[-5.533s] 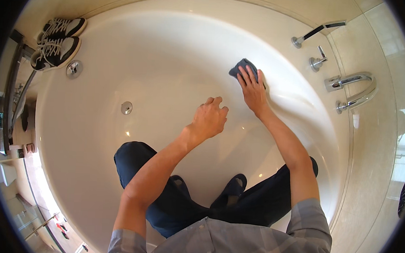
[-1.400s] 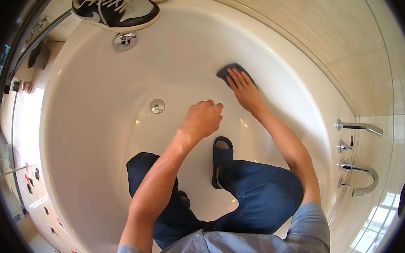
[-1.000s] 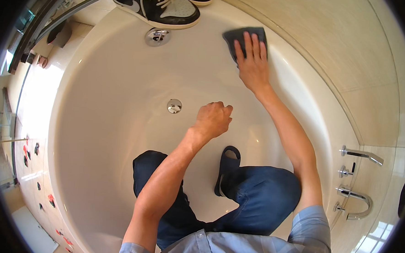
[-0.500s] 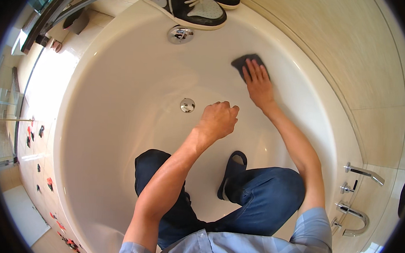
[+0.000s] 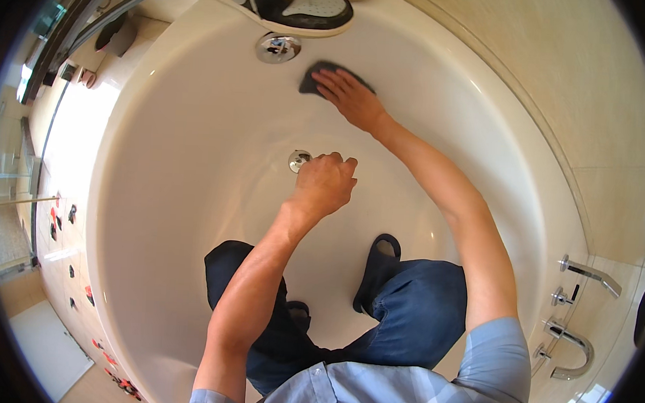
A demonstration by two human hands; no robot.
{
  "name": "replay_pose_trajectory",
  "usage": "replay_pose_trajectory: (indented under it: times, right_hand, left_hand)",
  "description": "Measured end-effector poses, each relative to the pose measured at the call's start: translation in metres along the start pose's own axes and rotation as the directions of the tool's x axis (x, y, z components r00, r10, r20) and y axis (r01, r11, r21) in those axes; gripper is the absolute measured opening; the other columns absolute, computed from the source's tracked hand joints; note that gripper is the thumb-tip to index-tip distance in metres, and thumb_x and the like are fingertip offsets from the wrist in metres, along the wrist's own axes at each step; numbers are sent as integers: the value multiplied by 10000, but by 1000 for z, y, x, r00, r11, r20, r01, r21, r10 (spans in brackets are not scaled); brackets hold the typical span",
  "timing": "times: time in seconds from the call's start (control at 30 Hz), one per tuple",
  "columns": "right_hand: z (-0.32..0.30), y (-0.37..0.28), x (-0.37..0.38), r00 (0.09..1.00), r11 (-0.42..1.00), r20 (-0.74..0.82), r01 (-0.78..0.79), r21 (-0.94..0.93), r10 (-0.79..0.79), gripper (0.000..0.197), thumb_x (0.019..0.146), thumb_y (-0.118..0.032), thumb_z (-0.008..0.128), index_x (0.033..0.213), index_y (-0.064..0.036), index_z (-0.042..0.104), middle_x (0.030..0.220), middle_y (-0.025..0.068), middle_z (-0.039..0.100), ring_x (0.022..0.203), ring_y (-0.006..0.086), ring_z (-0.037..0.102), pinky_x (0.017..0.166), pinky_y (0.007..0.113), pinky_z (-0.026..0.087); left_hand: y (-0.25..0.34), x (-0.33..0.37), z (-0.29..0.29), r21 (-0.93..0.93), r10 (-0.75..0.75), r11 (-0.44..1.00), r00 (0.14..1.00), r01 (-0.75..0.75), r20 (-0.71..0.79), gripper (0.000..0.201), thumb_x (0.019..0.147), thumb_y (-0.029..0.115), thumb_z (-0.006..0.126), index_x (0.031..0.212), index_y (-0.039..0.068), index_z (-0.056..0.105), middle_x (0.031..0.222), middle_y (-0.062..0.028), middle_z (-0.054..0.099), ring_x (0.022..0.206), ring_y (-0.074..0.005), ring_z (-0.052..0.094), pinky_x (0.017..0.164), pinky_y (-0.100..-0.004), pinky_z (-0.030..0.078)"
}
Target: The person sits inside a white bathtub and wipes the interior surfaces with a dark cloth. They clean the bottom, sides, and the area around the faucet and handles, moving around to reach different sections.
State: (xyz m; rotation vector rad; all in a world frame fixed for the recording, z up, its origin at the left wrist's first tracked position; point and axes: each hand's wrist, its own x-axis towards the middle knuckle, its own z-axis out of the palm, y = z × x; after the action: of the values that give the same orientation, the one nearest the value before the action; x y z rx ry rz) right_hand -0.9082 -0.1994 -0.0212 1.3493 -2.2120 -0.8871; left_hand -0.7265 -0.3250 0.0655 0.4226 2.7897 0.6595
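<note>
While the right hand [image 5: 351,99] presses flat on a dark cloth [image 5: 316,77] against the tub wall [image 5: 193,158], the left hand [image 5: 327,183], grip curled into an empty fist, rests beside the drain [image 5: 298,160].

No packages, labels, signs or screens visible. Small red and dark items [image 5: 63,213] along the left floor edge are too blurred by the lens rim to tell what they are; cannot say if any is a package.

Dark grey cloth [image 5: 322,76]; white tub [image 5: 162,193]; black-white sneaker [image 5: 296,3]; blue jeans [image 5: 412,308].
</note>
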Motion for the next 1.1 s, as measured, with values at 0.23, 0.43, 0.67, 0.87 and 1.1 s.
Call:
replay_pose_trajectory:
  times: [0.23, 0.43, 0.67, 0.87, 1.1]
  right_hand:
    - [60, -67, -171, 871, 981, 450, 165, 106, -195, 550, 1053, -330, 423, 1573, -151, 406, 1708, 90, 196, 1580, 267, 148, 1287, 473, 32]
    - [20, -84, -295, 761, 971, 603, 196, 138, -239, 568, 1044, -270, 399, 1582, -89, 371, 1706, 140, 182, 1588, 295, 110, 1283, 506, 31]
    - [26, -66, -222, 890, 967, 450, 171, -190, -70, 585, 1047, -333, 406, 1581, -95, 377, 1714, 104, 161, 1589, 291, 99, 1289, 506, 0]
    - [-8, -3, -117, 967, 972, 199, -119, -202, 159, 539, 1041, -297, 422, 1555, -135, 431, 1708, 40, 205, 1575, 227, 168, 1300, 480, 56]
    - [-14, -22, -254, 879, 956, 469, 202, -212, -82, 573, 1046, -357, 403, 1570, -126, 402, 1718, 69, 161, 1588, 259, 101, 1286, 513, 2]
  left_hand:
    - [6, 1, 8, -22, 23, 1000, 999, -22, 29, 295, 905, 212, 718, 1162, 67, 703, 985, -142, 714, 908, -341, 694, 757, -461, 553]
    - [2, -2, 9, -67, 70, 995, 998, -70, -6, 274, 910, 200, 713, 1135, 46, 690, 981, -146, 709, 884, -347, 693, 745, -463, 552]
    - [12, -14, 2, -33, 131, 991, 991, -130, 9, 203, 912, 196, 710, 1016, 28, 663, 931, -154, 691, 859, -357, 687, 716, -466, 552]
    - [20, -16, 10, -8, 165, 986, 985, -165, 47, 228, 911, 207, 715, 1064, 42, 679, 948, -158, 695, 876, -354, 691, 727, -466, 555]
    - [33, -8, 13, -66, 206, 977, 978, -204, 29, 245, 919, 220, 704, 1091, 47, 681, 969, -161, 697, 908, -351, 695, 754, -460, 565]
